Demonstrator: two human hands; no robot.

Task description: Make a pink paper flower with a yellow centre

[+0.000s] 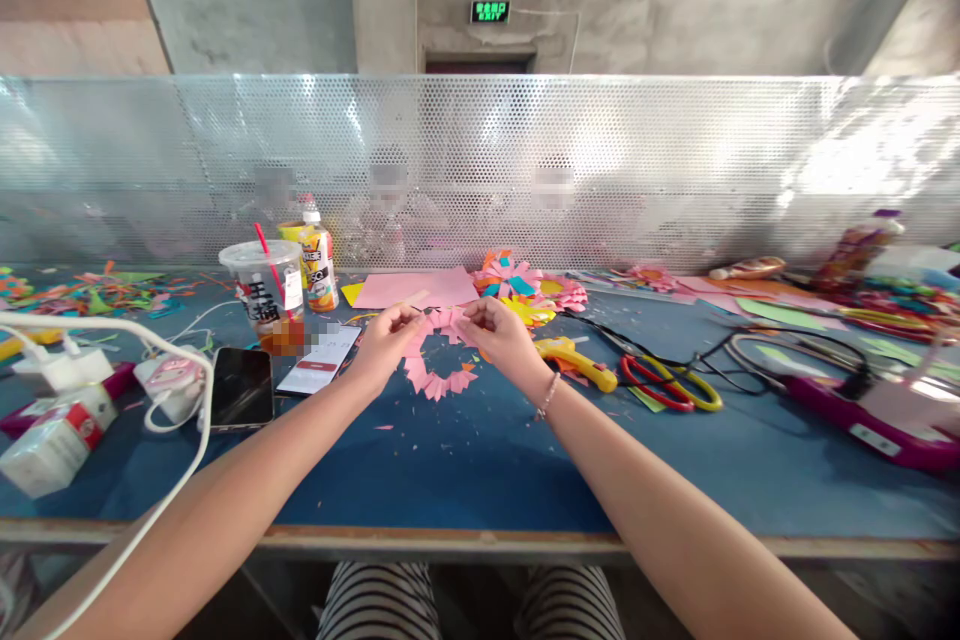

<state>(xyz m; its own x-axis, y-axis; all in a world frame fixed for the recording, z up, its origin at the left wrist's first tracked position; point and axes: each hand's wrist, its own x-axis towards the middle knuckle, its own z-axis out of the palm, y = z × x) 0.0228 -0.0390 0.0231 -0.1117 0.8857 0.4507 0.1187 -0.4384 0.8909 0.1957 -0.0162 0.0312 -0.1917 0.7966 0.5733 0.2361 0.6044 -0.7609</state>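
Between my hands is a pink fringed paper strip, curved into a ring with its cut tabs pointing outward. My left hand pinches the ring's upper left part, and my right hand pinches its upper right. Fingers are closed on the paper at both sides. Just behind the hands lie a flat pink paper sheet and a paper flower in pink, blue and orange. Right of my right hand is a yellow glue gun, close to the wrist.
Scissors with red and yellow handles lie at the right, near a purple power strip and black cables. A drink cup, a bottle, phones and a white cable occupy the left. A perforated metal screen closes the table's back.
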